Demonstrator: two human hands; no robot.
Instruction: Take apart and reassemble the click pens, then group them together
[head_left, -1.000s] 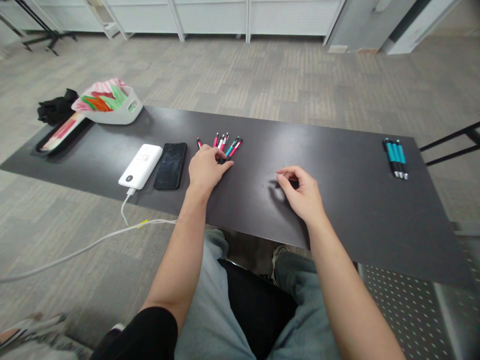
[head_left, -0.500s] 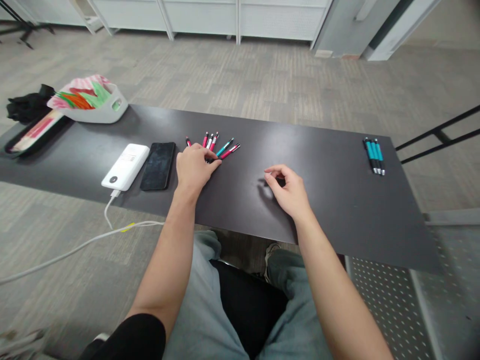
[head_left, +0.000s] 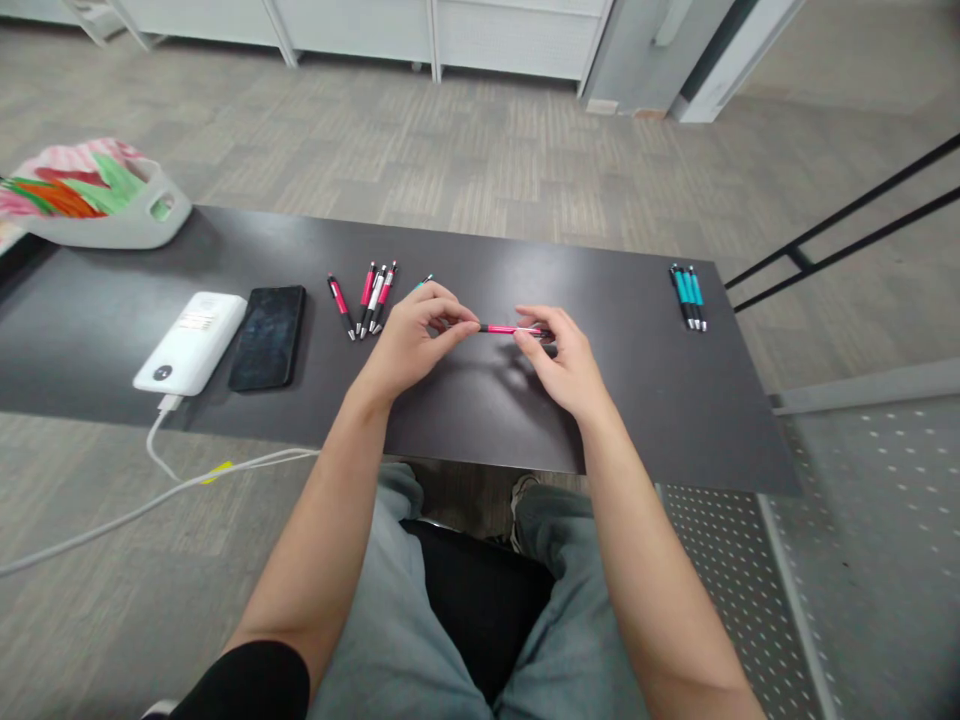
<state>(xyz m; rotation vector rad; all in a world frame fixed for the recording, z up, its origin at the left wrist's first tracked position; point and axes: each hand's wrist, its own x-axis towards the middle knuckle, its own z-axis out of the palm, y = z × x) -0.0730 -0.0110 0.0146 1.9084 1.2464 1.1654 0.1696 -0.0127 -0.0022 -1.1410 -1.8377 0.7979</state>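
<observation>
Head view showed both hands over the middle of the black table (head_left: 480, 420), sharing one pink pen (head_left: 508, 329) held level just above the surface. Left hand (head_left: 411, 340) pinched its left end with narrowed fingertips; right hand (head_left: 564, 358) pinched the other end. Beyond lay loose pens (head_left: 367, 298), a phone (head_left: 268, 336), a power bank (head_left: 190, 341); teal pens (head_left: 688, 296) sat near the far right corner.

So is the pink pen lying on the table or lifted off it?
Lifted. The pink pen lies level between the left hand and right hand, above the table.
</observation>
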